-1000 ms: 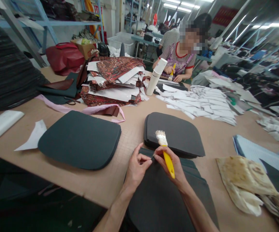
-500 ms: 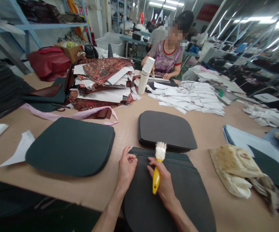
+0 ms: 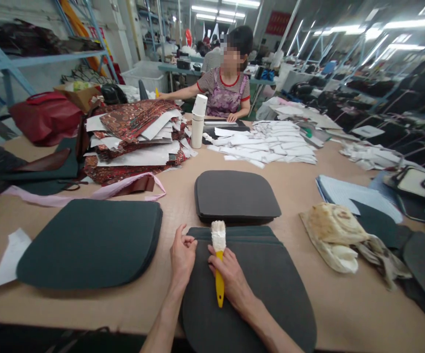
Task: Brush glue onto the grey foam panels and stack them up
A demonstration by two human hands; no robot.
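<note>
In my right hand [image 3: 232, 279] is a flat paintbrush [image 3: 218, 274] with a yellow handle. White paste coats its bristles, which point away from me. That hand rests over a stack of dark grey rounded panels [image 3: 260, 289], whose far edges are fanned out in steps. At the stack's far left corner, my left hand [image 3: 183, 255] has thumb and fingers pinched on the edge of a panel. Just beyond lies a second stack of grey panels [image 3: 237, 193]. To the left sits a pile of dark green panels [image 3: 90, 242].
A stained cloth [image 3: 330, 230] lies right, near a light blue pad [image 3: 359, 196]. Patterned pieces [image 3: 135, 132] are heaped at the back left beside white paper cups [image 3: 198, 122]. White strips [image 3: 271, 142] cover the far table, where another person [image 3: 230, 88] sits.
My view has turned slightly right. Both hands stay at the stack, the brush now more upright in view. Across the table, the other person has stretched an arm out to the left.
</note>
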